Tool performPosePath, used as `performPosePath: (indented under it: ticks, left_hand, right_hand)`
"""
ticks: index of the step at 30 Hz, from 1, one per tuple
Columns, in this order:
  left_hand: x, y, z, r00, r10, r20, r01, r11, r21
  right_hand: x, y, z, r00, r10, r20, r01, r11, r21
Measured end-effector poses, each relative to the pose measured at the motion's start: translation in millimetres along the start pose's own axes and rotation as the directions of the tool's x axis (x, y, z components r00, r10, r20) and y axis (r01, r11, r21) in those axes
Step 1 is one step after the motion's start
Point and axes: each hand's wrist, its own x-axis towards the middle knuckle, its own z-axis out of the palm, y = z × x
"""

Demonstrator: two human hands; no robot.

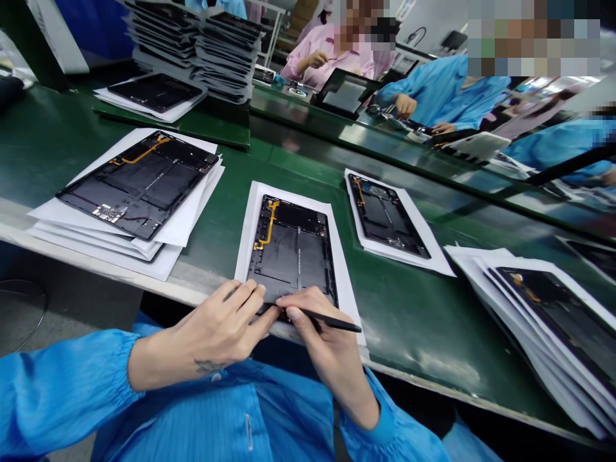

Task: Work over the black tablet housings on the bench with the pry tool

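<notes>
A black tablet housing (289, 256), with an orange-yellow flex cable (268, 231) along its upper left, lies on white paper (344, 282) before me. My left hand (221, 321) bends its fingers over the housing's near left edge, closed on it; some of the fingertips are hidden. In my right hand (322, 340) is a slim black pen-like tool (334, 321), pinched between thumb and fingers. Its tail points right, and its tip is hidden at the near edge, close to my left fingertips. Whether it is tweezers or a pry stick, I cannot tell.
To the left, another tablet housing (139, 186) tops a paper-layered pile. Tall stacks of housings (226, 58) rise behind it. More housings lie at right (389, 215) and far right (563, 308) on the green bench (409, 321). Across a rail, co-workers in pink (337, 54) and blue (437, 90) sit.
</notes>
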Motion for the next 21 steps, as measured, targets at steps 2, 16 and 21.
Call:
performPosePath:
  ticks: [2,16,21]
  left_hand:
    - [-1,2,-1.0,1.0,0.007,-0.002,-0.007,1.0,-0.002]
    - [-9,-13,4.9,0.994,-0.027,-0.105,0.01,0.986,-0.166]
    - [1,-8,1.1,0.997,-0.044,-0.057,0.034,0.984,-0.173]
  right_hand:
    - [0,0,1,1.0,-0.012,0.012,0.012,1.0,-0.01]
    - [-20,-6,-5,0.998,-0.048,-0.04,0.043,0.992,-0.119]
    - [-24,-12,0,0.987,-0.158,-0.032,0.149,0.97,-0.193]
